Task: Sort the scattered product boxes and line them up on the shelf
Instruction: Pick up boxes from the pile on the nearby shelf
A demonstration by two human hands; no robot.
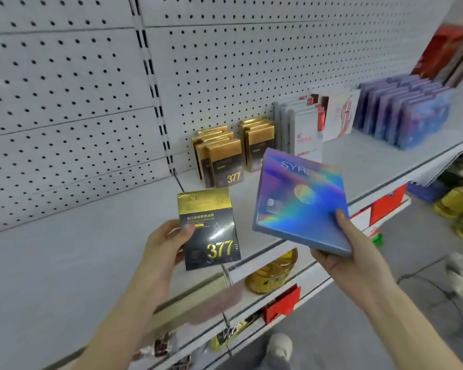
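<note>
My left hand (pixel 164 243) grips a black-and-gold box marked 377 (pixel 209 229), held upright above the front edge of the grey shelf (pixel 78 236). My right hand (pixel 340 247) holds a flat blue holographic box (pixel 301 200) by its lower right corner, tilted, above the shelf front. On the shelf stand two rows of matching gold 377 boxes (pixel 222 158), then white-and-red boxes (pixel 302 129), then a row of blue-purple boxes (pixel 406 113) to the right.
A white pegboard wall (pixel 78 89) backs the shelf. Red boxes (pixel 444 52) lean at the far right. A bottle of yellow oil (pixel 273 273) stands on a lower shelf with red price tags (pixel 281 304). More oil bottles (pixel 460 201) sit on the floor at right.
</note>
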